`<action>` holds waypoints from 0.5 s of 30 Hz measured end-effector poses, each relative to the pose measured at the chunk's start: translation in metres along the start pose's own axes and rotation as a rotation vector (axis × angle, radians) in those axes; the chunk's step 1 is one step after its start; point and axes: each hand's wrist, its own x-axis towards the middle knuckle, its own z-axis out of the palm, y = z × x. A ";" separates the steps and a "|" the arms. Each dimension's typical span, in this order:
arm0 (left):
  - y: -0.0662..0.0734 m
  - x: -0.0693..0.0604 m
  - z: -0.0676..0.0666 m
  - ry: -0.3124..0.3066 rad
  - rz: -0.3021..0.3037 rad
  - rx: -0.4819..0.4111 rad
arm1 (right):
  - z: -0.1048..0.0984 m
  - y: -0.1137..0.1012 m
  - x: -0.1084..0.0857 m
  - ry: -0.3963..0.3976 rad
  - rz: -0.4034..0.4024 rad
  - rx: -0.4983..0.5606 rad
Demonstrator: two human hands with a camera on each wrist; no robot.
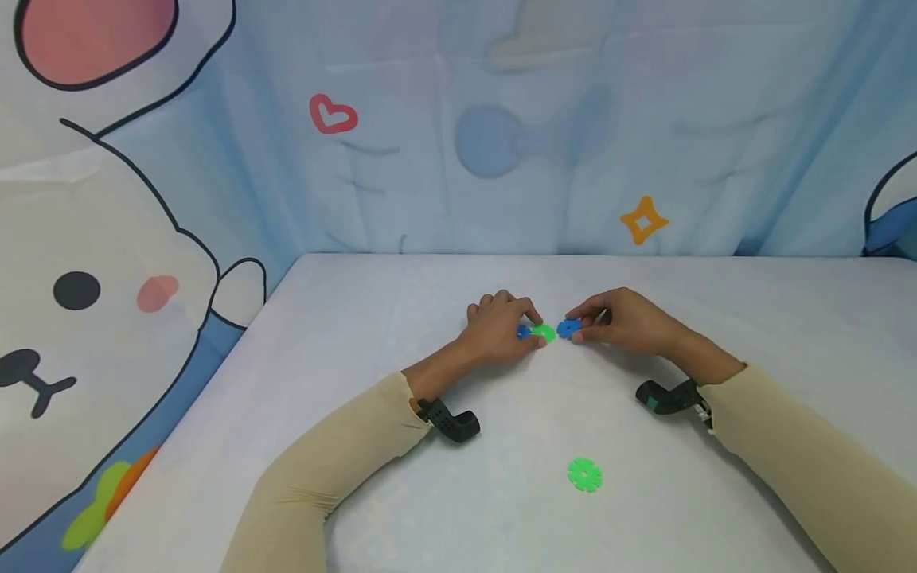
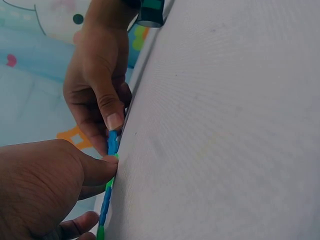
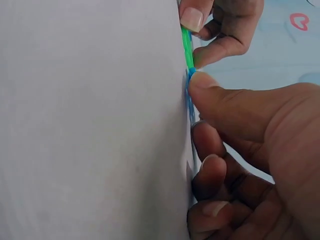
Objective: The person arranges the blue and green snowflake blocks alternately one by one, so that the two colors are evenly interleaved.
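Observation:
My left hand [image 1: 499, 328] pinches a green notched disc [image 1: 546, 332] between thumb and fingers. Joined to its left is a blue notched disc [image 1: 524, 330], partly under the hand; another green disc [image 2: 101, 233] shows beyond it in the left wrist view. From the other side, my right hand [image 1: 634, 322] grips a second blue disc [image 1: 568, 328] by its edge. In the right wrist view this blue disc [image 3: 190, 97] meets the end of the green disc [image 3: 187, 47]; whether their notches interlock cannot be told.
A loose green notched disc [image 1: 584, 475] lies flat on the white tabletop [image 1: 466, 501], nearer to me than the hands. A light blue printed curtain [image 1: 430, 183] hangs behind the table and along its left. Black wrist devices [image 1: 451, 420] sit at both sleeves.

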 end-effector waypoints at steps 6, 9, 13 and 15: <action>0.001 -0.001 -0.001 0.000 -0.001 -0.010 | 0.003 -0.003 0.000 -0.009 0.017 -0.031; 0.001 -0.001 -0.001 -0.001 0.001 -0.007 | 0.004 -0.003 0.000 -0.007 0.020 -0.043; 0.001 -0.001 -0.001 -0.001 0.002 -0.008 | 0.004 -0.003 0.000 -0.003 0.013 -0.053; 0.001 -0.001 0.000 -0.001 0.003 -0.007 | 0.004 -0.003 0.000 -0.001 0.007 -0.059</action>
